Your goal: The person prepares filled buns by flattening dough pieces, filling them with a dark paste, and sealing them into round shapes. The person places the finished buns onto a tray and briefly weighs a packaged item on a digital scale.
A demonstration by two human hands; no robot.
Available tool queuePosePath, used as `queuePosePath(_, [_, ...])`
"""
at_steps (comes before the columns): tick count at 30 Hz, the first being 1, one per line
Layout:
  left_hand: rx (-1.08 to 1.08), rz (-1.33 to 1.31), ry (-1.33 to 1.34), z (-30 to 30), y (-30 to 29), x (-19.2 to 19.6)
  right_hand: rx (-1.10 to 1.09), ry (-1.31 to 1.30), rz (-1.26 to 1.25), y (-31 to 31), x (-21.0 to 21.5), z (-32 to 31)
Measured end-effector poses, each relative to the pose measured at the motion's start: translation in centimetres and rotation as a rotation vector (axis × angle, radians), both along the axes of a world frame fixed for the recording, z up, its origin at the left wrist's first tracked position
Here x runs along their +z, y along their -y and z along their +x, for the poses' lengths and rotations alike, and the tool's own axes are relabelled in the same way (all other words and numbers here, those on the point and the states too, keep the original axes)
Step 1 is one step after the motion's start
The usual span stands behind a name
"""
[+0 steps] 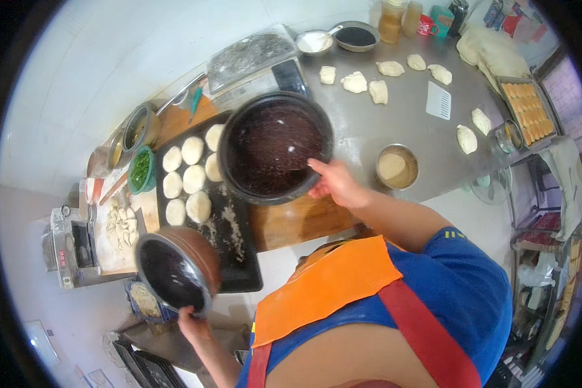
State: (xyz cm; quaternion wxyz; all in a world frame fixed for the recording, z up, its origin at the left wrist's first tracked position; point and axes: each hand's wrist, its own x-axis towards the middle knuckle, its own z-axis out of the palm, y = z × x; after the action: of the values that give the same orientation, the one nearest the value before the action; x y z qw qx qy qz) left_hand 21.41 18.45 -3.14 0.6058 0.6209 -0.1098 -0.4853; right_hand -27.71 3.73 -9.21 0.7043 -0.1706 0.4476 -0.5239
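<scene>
My right hand (335, 182) is closed on the near right rim of a wide black bowl (233, 181), thumb over the edge. Dark reddish-brown paste or filling (277, 145) coats its inside. Lower left, my left hand (195, 327) grips the rim of a second, deep bowl (205, 255), brown outside and dark within, tilted on its side. Both bowls are held up over a black baking tray (242, 265). Several round, pale dough pieces (193, 150) lie on that tray in rows, partly hidden by the black bowl. White flour streaks mark the tray's bare part.
On the steel table (362, 123) lie several dough lumps (354, 82), a white scraper (438, 101) and a metal bowl (398, 167). A teal bowl of chopped greens (141, 171) stands left of the tray, a scale (258, 77) behind it. Far right is a tray of golden pastries (529, 110).
</scene>
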Motion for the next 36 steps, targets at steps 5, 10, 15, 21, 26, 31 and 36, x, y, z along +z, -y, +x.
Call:
queuePosePath(5, [-0.08,0.213,-0.139,-8.5,-6.6,-6.9,0.157,-0.078,0.03,4.5,-0.8,-3.5])
queuePosePath(10, [-0.281,0.42,0.28,-21.7,-3.9,-1.6,0.407,-0.189,-0.159,4.8,-0.3,-9.0])
queuePosePath(15, [-0.484,0.405,0.257,-26.0,-1.2,-3.5,0.048,-1.522,-0.236,-0.5,-4.2,-21.2])
queuePosePath(21, [-0.735,0.423,0.25,-29.3,0.4,-6.0,0.378,-1.526,0.322,-6.5,-9.8,-26.6])
queuePosePath(26, [-0.724,0.273,0.085,-36.6,2.8,-6.2,0.329,-1.537,0.364,-8.8,-10.0,-36.9])
queuePosePath(31, [-0.791,0.261,0.047,-43.6,7.7,-9.8,0.251,-1.422,0.451,-5.5,-7.2,-43.5])
queuePosePath(36, [-0.77,0.293,0.179,-50.3,10.0,-10.8,0.145,-1.777,-0.117,5.5,-3.1,-40.8])
